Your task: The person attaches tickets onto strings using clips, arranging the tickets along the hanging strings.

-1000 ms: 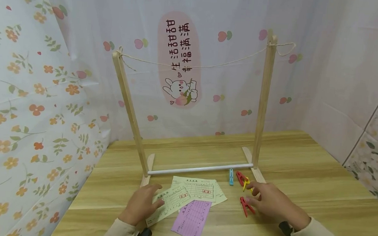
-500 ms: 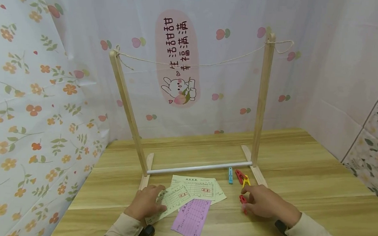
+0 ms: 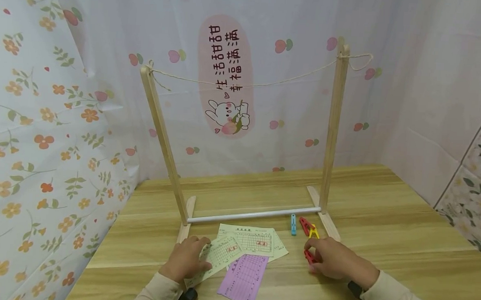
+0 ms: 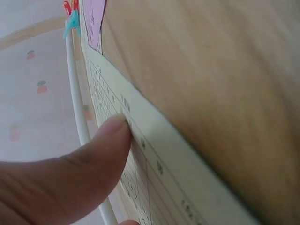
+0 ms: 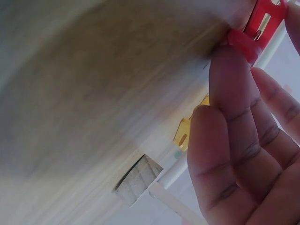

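Note:
Beside the front of a wooden rack, my left hand (image 3: 186, 258) rests on the left end of a pale green printed slip (image 3: 222, 253). In the left wrist view its thumb lies flat on that paper; most other fingers are hidden. My right hand (image 3: 336, 259) pinches a red clothespin (image 3: 309, 257) low over the table, thumb and fingertips on it, as the right wrist view shows. Just beyond that hand lie a yellow clothespin (image 3: 313, 232), another red clothespin (image 3: 304, 225) and a blue clothespin (image 3: 293, 225). A purple slip (image 3: 239, 283) lies partly under the green slips (image 3: 252, 234).
The rack has a left post (image 3: 160, 132), a right post (image 3: 334, 137) and a white bottom rod (image 3: 257, 213). A slack string (image 3: 268, 84) runs between the post tops. Patterned cloth (image 3: 296, 107) hangs behind the wooden table (image 3: 384, 212).
My right hand has closed its fingers on the nearer red clothespin, which now stands at a different angle. My left hand has hardly moved on the green slip.

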`<control>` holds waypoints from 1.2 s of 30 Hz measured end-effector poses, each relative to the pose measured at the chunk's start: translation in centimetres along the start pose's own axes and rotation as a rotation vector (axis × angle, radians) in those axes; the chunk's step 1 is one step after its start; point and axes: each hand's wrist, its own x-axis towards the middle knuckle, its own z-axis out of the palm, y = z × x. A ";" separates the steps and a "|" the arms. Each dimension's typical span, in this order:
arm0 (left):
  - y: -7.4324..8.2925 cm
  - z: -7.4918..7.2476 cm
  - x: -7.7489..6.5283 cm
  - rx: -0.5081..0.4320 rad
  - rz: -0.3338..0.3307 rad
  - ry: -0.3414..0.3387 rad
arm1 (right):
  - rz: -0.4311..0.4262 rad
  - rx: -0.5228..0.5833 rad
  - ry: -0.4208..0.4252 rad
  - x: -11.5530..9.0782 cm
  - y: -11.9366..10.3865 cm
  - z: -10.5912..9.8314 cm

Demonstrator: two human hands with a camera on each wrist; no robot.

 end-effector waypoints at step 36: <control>-0.3 -1.5 0.1 -0.239 0.076 0.090 | 0.043 -0.050 0.014 1.1 -0.4 -0.3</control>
